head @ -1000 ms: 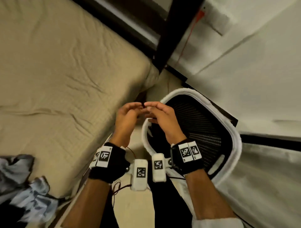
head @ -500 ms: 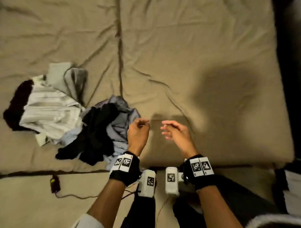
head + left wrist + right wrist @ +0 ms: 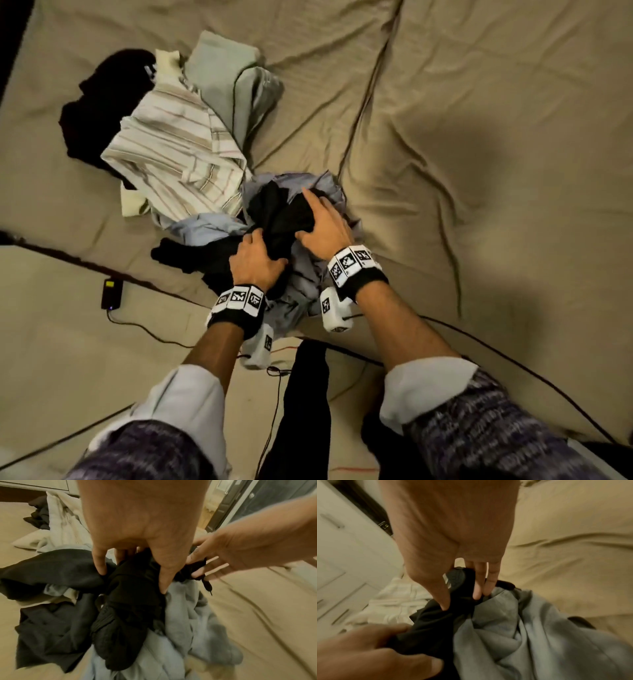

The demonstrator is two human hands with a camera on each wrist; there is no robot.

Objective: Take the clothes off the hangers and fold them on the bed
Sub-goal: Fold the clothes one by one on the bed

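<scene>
No legible writing. We note, leftmost, a striped shirt [image 3: 171, 154] crumpled on the tan bed [image 3: 479, 171]. Left hand [image 3: 255, 262] has fingers curled, gripping the black garment [image 3: 281, 219]; right hand [image 3: 325, 228] pinches it, atop a blue shirt [image 3: 301, 284].
</scene>
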